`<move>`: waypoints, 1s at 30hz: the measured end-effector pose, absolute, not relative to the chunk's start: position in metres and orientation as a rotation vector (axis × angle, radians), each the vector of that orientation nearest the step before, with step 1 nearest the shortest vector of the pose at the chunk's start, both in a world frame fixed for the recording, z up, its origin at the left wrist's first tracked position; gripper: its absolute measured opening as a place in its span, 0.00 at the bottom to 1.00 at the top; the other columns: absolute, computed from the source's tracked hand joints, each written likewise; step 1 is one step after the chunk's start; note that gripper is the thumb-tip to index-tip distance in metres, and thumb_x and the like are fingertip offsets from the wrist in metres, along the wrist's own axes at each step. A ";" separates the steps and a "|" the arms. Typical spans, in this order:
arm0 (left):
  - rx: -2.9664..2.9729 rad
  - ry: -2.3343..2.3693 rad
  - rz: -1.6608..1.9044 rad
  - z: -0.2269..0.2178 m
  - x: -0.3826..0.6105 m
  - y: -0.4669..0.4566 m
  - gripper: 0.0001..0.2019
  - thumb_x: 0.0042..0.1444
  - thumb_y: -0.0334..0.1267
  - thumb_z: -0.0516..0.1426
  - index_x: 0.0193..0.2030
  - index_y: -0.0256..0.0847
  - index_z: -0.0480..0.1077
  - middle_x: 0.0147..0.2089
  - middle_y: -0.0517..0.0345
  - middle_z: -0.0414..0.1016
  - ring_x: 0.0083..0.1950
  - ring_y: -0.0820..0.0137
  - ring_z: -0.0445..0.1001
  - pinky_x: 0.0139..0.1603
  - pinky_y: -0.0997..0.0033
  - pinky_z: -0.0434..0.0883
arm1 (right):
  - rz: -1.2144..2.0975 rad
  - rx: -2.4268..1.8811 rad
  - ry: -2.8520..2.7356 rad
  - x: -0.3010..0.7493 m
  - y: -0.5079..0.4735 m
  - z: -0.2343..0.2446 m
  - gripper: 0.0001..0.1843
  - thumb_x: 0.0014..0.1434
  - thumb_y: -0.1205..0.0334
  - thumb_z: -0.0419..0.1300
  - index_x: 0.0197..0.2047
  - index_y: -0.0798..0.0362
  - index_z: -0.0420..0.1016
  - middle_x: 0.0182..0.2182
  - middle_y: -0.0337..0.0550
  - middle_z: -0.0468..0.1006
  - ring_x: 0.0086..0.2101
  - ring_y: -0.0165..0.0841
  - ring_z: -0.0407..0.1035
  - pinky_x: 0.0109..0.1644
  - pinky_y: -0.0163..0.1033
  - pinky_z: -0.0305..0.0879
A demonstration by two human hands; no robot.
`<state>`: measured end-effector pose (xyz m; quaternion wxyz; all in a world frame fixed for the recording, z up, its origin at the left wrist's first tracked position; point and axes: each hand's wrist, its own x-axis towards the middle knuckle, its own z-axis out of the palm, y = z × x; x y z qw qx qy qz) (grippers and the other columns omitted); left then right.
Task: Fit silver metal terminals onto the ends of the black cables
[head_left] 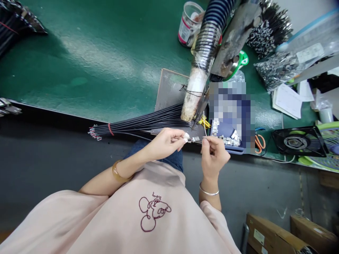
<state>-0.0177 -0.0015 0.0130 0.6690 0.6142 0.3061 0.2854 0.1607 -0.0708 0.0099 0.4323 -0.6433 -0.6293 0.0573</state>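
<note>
My left hand [165,143] is closed in a pinch on a small metal connector piece [195,139] at the bench's near edge. My right hand [214,155] is closed too, its fingertips pinching a thin pale wire [204,124] that rises toward the tip of a white-wrapped extraction hose [195,92]. The two hands almost meet just below that hose. A bundle of black cables [143,123], tied with a red band, lies across the bench edge to the left of my left hand.
A tray of small metal parts [227,139] sits just right of my hands, with orange-handled scissors [260,141] and a black fan [299,141] beyond. A jar [189,24] and bags of parts [275,67] stand at the back. Cardboard boxes [275,234] are on the floor.
</note>
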 end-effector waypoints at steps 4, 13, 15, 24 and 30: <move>1.340 0.637 0.664 0.012 -0.020 0.000 0.14 0.60 0.38 0.54 0.25 0.35 0.67 0.22 0.61 0.66 0.25 0.77 0.62 0.28 0.76 0.60 | -0.102 -1.518 -1.850 0.156 -0.073 0.013 0.08 0.60 0.65 0.64 0.44 0.49 0.75 0.19 0.28 0.67 0.18 0.22 0.60 0.27 0.30 0.59; 1.500 0.687 0.659 0.004 -0.018 -0.003 0.08 0.56 0.34 0.56 0.32 0.31 0.75 0.22 0.66 0.54 0.25 0.79 0.51 0.24 0.77 0.50 | 0.745 -1.617 -1.590 0.162 -0.071 0.023 0.08 0.64 0.58 0.60 0.34 0.52 0.72 0.19 0.28 0.60 0.19 0.22 0.52 0.22 0.30 0.49; 1.533 0.693 0.672 0.002 -0.018 -0.004 0.08 0.56 0.34 0.57 0.33 0.32 0.76 0.22 0.65 0.58 0.26 0.78 0.53 0.25 0.77 0.53 | 0.768 -1.611 -1.570 0.164 -0.071 0.025 0.09 0.62 0.58 0.62 0.32 0.52 0.73 0.18 0.29 0.60 0.19 0.21 0.52 0.22 0.30 0.49; 1.502 0.685 0.683 0.007 -0.020 -0.001 0.10 0.60 0.36 0.55 0.34 0.32 0.74 0.22 0.65 0.57 0.25 0.78 0.53 0.26 0.77 0.54 | 0.355 -1.495 -1.285 0.160 -0.073 0.015 0.04 0.65 0.64 0.59 0.44 0.49 0.70 0.36 0.38 0.84 0.27 0.26 0.78 0.34 0.33 0.74; 1.433 0.726 0.745 0.004 -0.016 0.002 0.09 0.60 0.38 0.56 0.34 0.35 0.74 0.27 0.60 0.68 0.28 0.75 0.64 0.28 0.77 0.61 | 0.562 -1.531 -1.359 0.149 -0.065 0.007 0.04 0.61 0.64 0.64 0.34 0.52 0.73 0.42 0.44 0.84 0.38 0.31 0.81 0.39 0.34 0.79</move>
